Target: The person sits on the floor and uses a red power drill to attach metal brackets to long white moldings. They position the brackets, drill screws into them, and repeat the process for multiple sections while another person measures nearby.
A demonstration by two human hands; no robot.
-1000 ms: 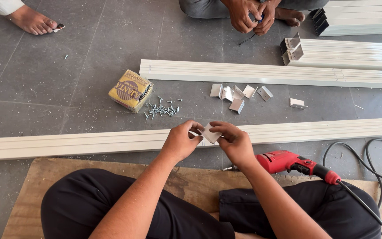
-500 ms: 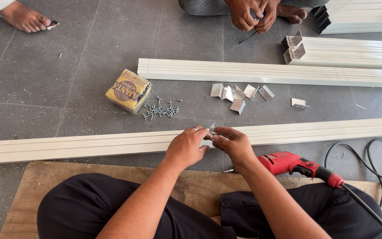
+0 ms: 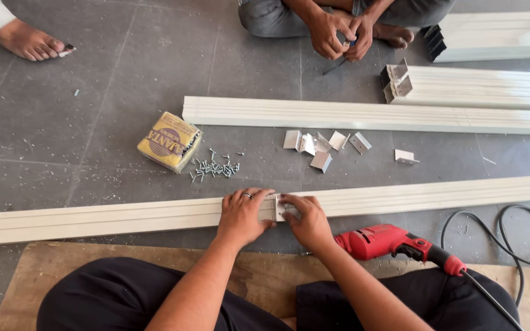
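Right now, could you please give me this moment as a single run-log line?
left hand: on long white rail | right hand: pressing small metal bracket onto rail | red drill: lying beside right hand | screws: loose on floor

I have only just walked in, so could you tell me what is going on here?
A seated person presses a small metal bracket onto a long white strip on the floor, left hand and right hand either side of it. A red drill lies beside the right arm, loose screws and a yellow box ahead. Another person sits opposite.

Left hand (image 3: pixel 243 214) and right hand (image 3: pixel 307 219) pressing small metal bracket (image 3: pixel 283 208) onto long white rail (image 3: pixel 124 214), red drill (image 3: pixel 394 242) beside
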